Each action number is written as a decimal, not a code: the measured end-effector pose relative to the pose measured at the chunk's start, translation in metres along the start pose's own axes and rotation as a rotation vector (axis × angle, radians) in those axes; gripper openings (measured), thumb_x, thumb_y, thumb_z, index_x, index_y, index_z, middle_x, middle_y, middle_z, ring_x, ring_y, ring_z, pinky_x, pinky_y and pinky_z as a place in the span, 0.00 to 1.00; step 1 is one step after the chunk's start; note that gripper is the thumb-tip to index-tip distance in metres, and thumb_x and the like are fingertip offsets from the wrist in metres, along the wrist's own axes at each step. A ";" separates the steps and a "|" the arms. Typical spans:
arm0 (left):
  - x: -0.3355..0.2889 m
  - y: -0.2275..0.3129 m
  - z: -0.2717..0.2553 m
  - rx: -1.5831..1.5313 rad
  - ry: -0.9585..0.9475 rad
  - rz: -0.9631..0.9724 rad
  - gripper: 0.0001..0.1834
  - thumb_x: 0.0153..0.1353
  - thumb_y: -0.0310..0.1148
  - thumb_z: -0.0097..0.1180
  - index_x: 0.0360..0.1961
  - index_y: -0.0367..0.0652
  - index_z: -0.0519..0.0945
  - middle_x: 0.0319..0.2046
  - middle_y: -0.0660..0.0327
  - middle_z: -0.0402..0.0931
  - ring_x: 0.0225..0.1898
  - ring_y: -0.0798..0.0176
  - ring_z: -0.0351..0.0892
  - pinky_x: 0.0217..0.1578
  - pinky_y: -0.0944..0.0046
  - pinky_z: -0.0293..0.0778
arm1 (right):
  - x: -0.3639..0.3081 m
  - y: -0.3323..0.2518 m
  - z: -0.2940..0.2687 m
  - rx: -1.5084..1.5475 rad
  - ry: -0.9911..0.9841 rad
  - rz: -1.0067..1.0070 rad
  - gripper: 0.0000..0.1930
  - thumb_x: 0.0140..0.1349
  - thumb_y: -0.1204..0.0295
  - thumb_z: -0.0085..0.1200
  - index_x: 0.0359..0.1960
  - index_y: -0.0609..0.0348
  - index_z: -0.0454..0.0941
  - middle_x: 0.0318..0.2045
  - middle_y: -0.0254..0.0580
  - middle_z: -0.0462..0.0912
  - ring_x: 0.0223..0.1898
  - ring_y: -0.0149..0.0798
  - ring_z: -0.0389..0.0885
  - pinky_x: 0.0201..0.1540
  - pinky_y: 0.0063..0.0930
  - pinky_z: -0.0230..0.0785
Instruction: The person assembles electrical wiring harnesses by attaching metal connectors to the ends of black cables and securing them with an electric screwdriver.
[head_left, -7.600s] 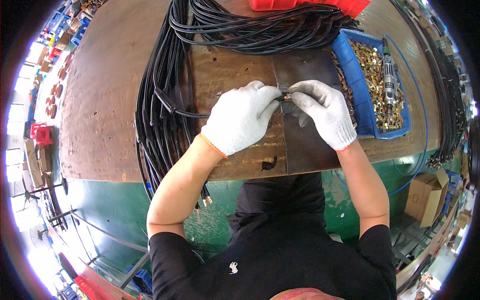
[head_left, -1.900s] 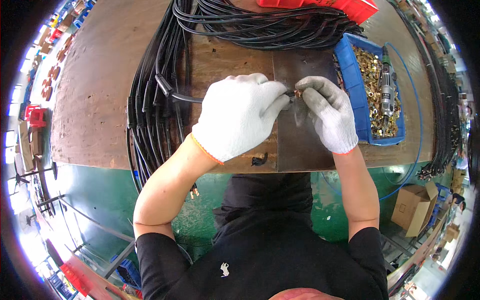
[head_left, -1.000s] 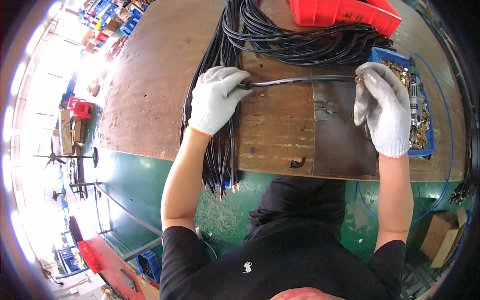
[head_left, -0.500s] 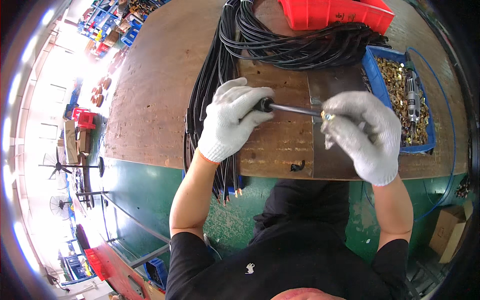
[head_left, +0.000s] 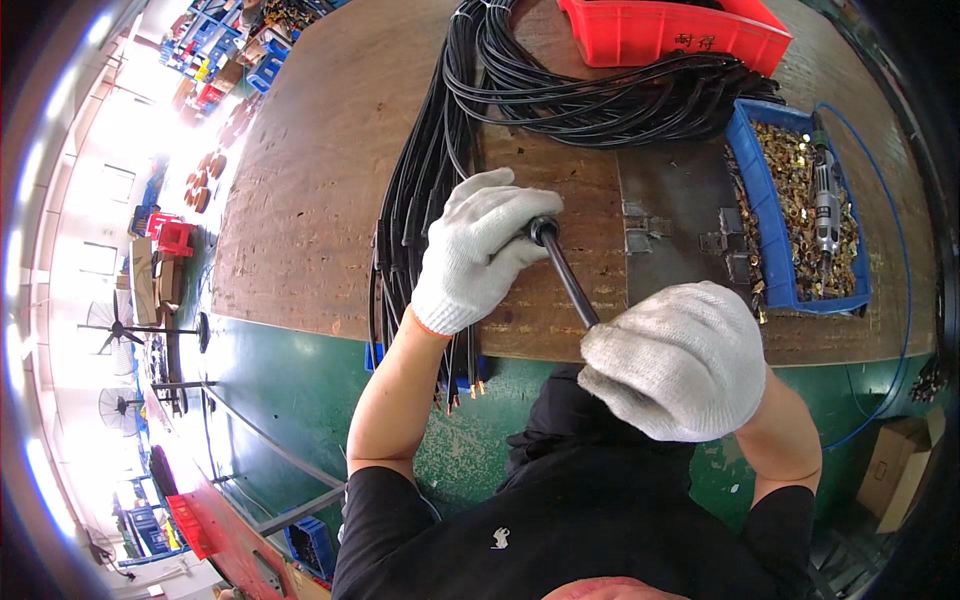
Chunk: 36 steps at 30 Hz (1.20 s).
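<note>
My left hand (head_left: 490,250), in a white knit glove, is closed around a black cable (head_left: 570,285) at a thicker dark collar (head_left: 543,230). From there the cable slants toward me and to the right, over the table's near edge. My right hand (head_left: 685,360), also gloved, is closed around the cable's other visible end. Its fingers hide that end and whatever is on it. Beside and behind my left hand lies a bundle of black cables (head_left: 420,180), whose bare copper ends (head_left: 470,387) hang over the near edge.
A blue tub (head_left: 765,200) of small brass fittings (head_left: 790,165) stands at right, with a grey air tool (head_left: 827,205) on top and a blue hose (head_left: 890,190) alongside. A red bin (head_left: 670,35) sits at the back. Small metal blocks (head_left: 645,232) are on the wooden table (head_left: 300,200).
My right hand has moved toward me and left, closing over the brass-coloured piece at the cable end. The cable has swung from nearly level to slanting toward me. My left hand shifted slightly right.
</note>
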<state>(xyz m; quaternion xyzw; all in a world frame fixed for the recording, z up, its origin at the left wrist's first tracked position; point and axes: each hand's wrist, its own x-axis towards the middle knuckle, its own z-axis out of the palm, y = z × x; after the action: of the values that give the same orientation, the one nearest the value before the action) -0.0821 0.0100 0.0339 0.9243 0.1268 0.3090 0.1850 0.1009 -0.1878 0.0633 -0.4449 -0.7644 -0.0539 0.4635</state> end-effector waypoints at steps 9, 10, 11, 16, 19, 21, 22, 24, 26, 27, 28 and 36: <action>-0.009 0.005 0.001 -0.190 -0.143 -0.031 0.25 0.62 0.24 0.63 0.62 0.36 0.80 0.47 0.51 0.84 0.48 0.51 0.85 0.57 0.55 0.79 | 0.027 0.009 -0.019 0.160 0.081 0.403 0.10 0.61 0.80 0.71 0.42 0.59 0.86 0.30 0.39 0.90 0.24 0.32 0.88 0.25 0.26 0.76; -0.011 0.010 0.005 -0.256 -0.110 -0.188 0.25 0.62 0.21 0.65 0.62 0.36 0.79 0.48 0.53 0.84 0.48 0.57 0.84 0.56 0.58 0.79 | 0.025 0.013 -0.020 0.230 0.094 0.428 0.10 0.62 0.81 0.72 0.44 0.60 0.86 0.32 0.38 0.91 0.25 0.26 0.88 0.24 0.21 0.75; -0.013 0.014 0.009 -0.322 -0.076 -0.346 0.26 0.62 0.19 0.66 0.62 0.36 0.79 0.49 0.55 0.83 0.48 0.62 0.83 0.55 0.61 0.79 | 0.021 0.017 -0.018 0.228 0.096 0.431 0.10 0.62 0.81 0.72 0.44 0.60 0.86 0.32 0.38 0.91 0.25 0.26 0.88 0.24 0.21 0.75; -0.021 0.003 0.018 -0.462 -0.045 -0.445 0.26 0.61 0.14 0.67 0.60 0.36 0.78 0.51 0.56 0.83 0.52 0.65 0.82 0.58 0.63 0.78 | 0.018 0.019 -0.021 0.252 0.099 0.384 0.12 0.60 0.80 0.74 0.44 0.60 0.86 0.33 0.38 0.91 0.23 0.25 0.85 0.24 0.20 0.73; -0.016 -0.002 0.019 -0.541 0.050 -0.313 0.25 0.55 0.19 0.75 0.55 0.37 0.82 0.48 0.53 0.85 0.49 0.57 0.87 0.50 0.59 0.84 | 0.017 0.018 -0.019 0.219 0.079 0.268 0.14 0.57 0.78 0.75 0.44 0.57 0.86 0.32 0.40 0.90 0.22 0.33 0.85 0.25 0.26 0.74; -0.016 -0.015 0.014 -0.248 0.089 -0.051 0.23 0.58 0.29 0.74 0.55 0.39 0.84 0.49 0.53 0.86 0.54 0.49 0.85 0.60 0.52 0.80 | 0.015 0.021 -0.018 0.169 -0.016 0.163 0.15 0.54 0.77 0.76 0.44 0.56 0.86 0.31 0.39 0.90 0.25 0.40 0.88 0.28 0.31 0.78; -0.017 -0.016 0.015 -0.245 0.096 -0.052 0.23 0.58 0.29 0.74 0.55 0.39 0.84 0.49 0.53 0.86 0.54 0.49 0.85 0.60 0.52 0.80 | 0.020 0.015 -0.018 0.082 0.024 0.102 0.18 0.52 0.76 0.76 0.45 0.56 0.86 0.32 0.39 0.90 0.28 0.43 0.89 0.31 0.35 0.81; -0.018 -0.017 0.017 -0.238 0.073 -0.086 0.24 0.62 0.41 0.71 0.55 0.40 0.85 0.50 0.53 0.87 0.59 0.41 0.82 0.68 0.46 0.73 | 0.012 0.013 -0.013 0.108 0.021 0.045 0.20 0.50 0.75 0.77 0.47 0.55 0.86 0.34 0.37 0.88 0.31 0.40 0.89 0.31 0.32 0.80; -0.018 -0.019 0.019 -0.232 0.066 -0.073 0.28 0.68 0.52 0.62 0.56 0.38 0.84 0.51 0.53 0.87 0.63 0.43 0.80 0.70 0.46 0.72 | 0.003 0.006 0.004 0.051 0.101 -0.006 0.21 0.51 0.71 0.75 0.48 0.54 0.86 0.35 0.35 0.86 0.33 0.38 0.88 0.33 0.30 0.81; -0.018 -0.019 0.020 -0.230 0.051 -0.058 0.35 0.75 0.62 0.54 0.57 0.36 0.82 0.52 0.53 0.87 0.67 0.44 0.79 0.71 0.47 0.70 | 0.004 0.005 0.003 0.055 0.098 -0.013 0.21 0.51 0.71 0.75 0.48 0.54 0.86 0.35 0.35 0.86 0.33 0.38 0.88 0.33 0.30 0.81; -0.017 -0.020 0.020 -0.251 0.050 -0.050 0.34 0.75 0.61 0.54 0.57 0.36 0.82 0.54 0.51 0.87 0.66 0.44 0.80 0.73 0.44 0.67 | 0.006 0.004 0.003 0.031 0.051 -0.056 0.20 0.52 0.69 0.72 0.48 0.53 0.87 0.35 0.34 0.86 0.33 0.37 0.88 0.34 0.30 0.81; -0.019 -0.028 0.020 -0.269 0.084 0.035 0.29 0.79 0.55 0.53 0.56 0.34 0.82 0.52 0.47 0.88 0.59 0.46 0.86 0.77 0.40 0.61 | 0.008 0.001 0.005 -0.041 -0.031 -0.135 0.19 0.54 0.65 0.64 0.49 0.53 0.88 0.36 0.34 0.87 0.35 0.37 0.89 0.33 0.30 0.81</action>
<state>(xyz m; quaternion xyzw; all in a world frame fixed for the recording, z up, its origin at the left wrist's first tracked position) -0.0874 0.0230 -0.0025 0.8794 0.0756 0.3647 0.2964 0.0969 -0.1792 0.0661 -0.4024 -0.7987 -0.0938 0.4375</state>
